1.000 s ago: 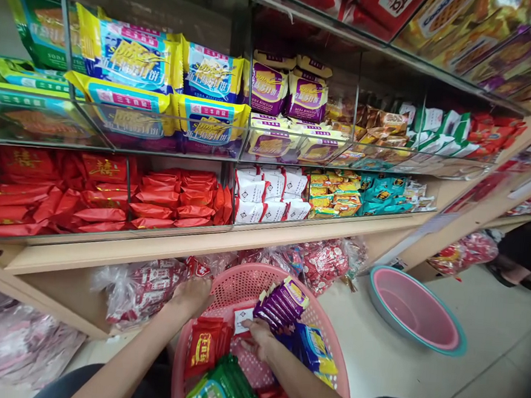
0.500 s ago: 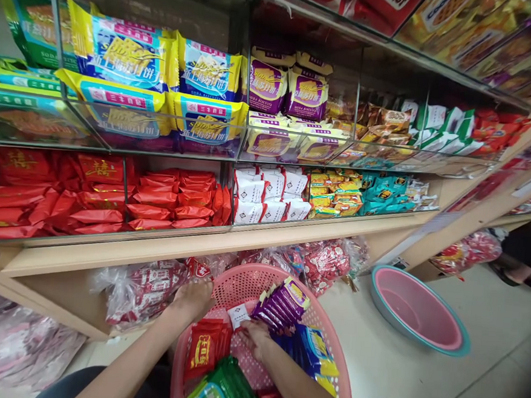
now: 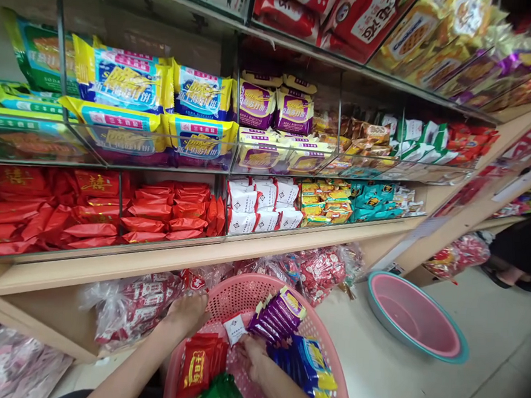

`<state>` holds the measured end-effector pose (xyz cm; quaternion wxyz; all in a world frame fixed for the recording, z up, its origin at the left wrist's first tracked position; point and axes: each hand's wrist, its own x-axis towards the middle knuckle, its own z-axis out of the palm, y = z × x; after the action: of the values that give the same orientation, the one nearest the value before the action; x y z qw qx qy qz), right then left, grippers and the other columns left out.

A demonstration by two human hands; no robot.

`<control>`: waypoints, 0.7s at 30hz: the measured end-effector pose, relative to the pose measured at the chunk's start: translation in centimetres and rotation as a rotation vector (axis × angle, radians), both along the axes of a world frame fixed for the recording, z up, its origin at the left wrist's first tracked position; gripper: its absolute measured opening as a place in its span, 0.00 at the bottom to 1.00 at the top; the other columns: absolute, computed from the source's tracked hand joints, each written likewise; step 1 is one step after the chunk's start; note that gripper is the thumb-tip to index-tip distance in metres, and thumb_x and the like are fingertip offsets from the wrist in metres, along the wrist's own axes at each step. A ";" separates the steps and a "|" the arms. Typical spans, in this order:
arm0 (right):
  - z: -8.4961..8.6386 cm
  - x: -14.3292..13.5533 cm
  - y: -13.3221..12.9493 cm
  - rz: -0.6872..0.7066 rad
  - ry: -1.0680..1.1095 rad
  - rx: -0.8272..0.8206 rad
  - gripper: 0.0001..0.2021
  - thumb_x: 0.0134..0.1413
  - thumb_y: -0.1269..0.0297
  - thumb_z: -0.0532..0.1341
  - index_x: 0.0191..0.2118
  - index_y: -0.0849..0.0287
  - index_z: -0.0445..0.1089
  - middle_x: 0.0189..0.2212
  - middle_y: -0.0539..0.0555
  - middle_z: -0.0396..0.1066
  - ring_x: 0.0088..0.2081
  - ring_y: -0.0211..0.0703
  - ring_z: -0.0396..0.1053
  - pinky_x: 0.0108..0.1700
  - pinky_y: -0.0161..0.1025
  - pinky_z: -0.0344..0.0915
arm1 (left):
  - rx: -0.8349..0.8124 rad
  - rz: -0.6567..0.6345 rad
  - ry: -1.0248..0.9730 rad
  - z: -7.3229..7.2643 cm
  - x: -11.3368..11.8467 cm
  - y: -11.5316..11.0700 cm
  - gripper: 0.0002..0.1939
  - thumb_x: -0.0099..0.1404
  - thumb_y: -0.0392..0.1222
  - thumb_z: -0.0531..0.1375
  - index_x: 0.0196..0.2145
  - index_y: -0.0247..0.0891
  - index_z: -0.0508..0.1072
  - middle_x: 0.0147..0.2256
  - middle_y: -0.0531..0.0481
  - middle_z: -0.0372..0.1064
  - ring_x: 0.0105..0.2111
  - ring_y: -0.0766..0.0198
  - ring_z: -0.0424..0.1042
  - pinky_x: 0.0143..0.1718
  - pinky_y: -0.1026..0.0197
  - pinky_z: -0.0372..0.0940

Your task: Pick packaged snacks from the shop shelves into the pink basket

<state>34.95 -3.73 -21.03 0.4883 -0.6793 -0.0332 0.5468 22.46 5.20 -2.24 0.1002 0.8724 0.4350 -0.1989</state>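
Observation:
A pink perforated plastic basket (image 3: 344, 374) stands low in front of me. My left hand (image 3: 188, 312) is closed at its left rim, the fingertips partly hidden. Inside the basket, my right hand (image 3: 251, 351) has its fingers closed at the lower edge of a small white packet (image 3: 234, 328). Around that hand lie purple soda biscuit packs (image 3: 276, 321) in a row, blue and yellow biscuit packs (image 3: 306, 362), red packs (image 3: 200, 365) and green packs (image 3: 222, 396).
Glass-divided shelves hold blue soda biscuits (image 3: 119, 79), red packets (image 3: 146, 209) and white packets (image 3: 265, 205). Bagged goods (image 3: 137, 305) sit under the wooden shelf edge (image 3: 106, 267). A blue-rimmed pink basin (image 3: 416, 318) rests on the floor at right; a person's feet (image 3: 510, 278) show behind.
The view has tilted up slightly, so the shelves appear lower. Both hands keep nearly the same places on and in the basket, with the white packet still at my right fingers.

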 end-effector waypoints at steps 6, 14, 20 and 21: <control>8.2 1.5 -2.4 0.045 0.018 0.127 0.13 0.35 0.67 0.61 0.33 0.52 0.65 0.24 0.46 0.69 0.28 0.40 0.70 0.31 0.37 0.66 | 0.011 -0.013 -0.020 0.5 -0.1 -0.1 0.18 0.64 0.40 0.49 0.49 0.34 0.68 0.48 0.36 0.72 0.49 0.50 0.71 0.47 0.51 0.66; 29.1 8.2 2.4 0.437 -1.325 0.905 0.12 0.55 0.70 0.52 0.43 0.57 0.68 0.40 0.55 0.69 0.42 0.43 0.66 0.45 0.42 0.63 | -0.088 0.034 0.011 -1.0 0.2 0.5 0.21 0.62 0.41 0.51 0.50 0.29 0.68 0.50 0.31 0.69 0.50 0.47 0.70 0.47 0.51 0.65; 32.9 8.8 7.6 0.628 -1.987 0.877 0.17 0.59 0.71 0.52 0.53 0.59 0.64 0.50 0.58 0.66 0.50 0.50 0.60 0.50 0.47 0.58 | -0.096 0.085 0.016 -2.9 -0.4 1.1 0.24 0.62 0.41 0.50 0.54 0.28 0.64 0.51 0.29 0.68 0.51 0.48 0.70 0.48 0.52 0.64; 32.8 8.5 8.2 0.645 -2.035 0.853 0.18 0.59 0.71 0.53 0.54 0.59 0.63 0.51 0.58 0.65 0.51 0.50 0.59 0.50 0.47 0.58 | -0.095 0.085 0.014 -3.1 -0.5 1.1 0.24 0.62 0.41 0.50 0.54 0.28 0.65 0.51 0.30 0.69 0.50 0.49 0.70 0.48 0.52 0.64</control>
<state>43.47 4.43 11.75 0.2629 -0.5456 -0.7672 -0.2113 21.99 6.34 -5.38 0.1469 0.8459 0.4625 -0.2212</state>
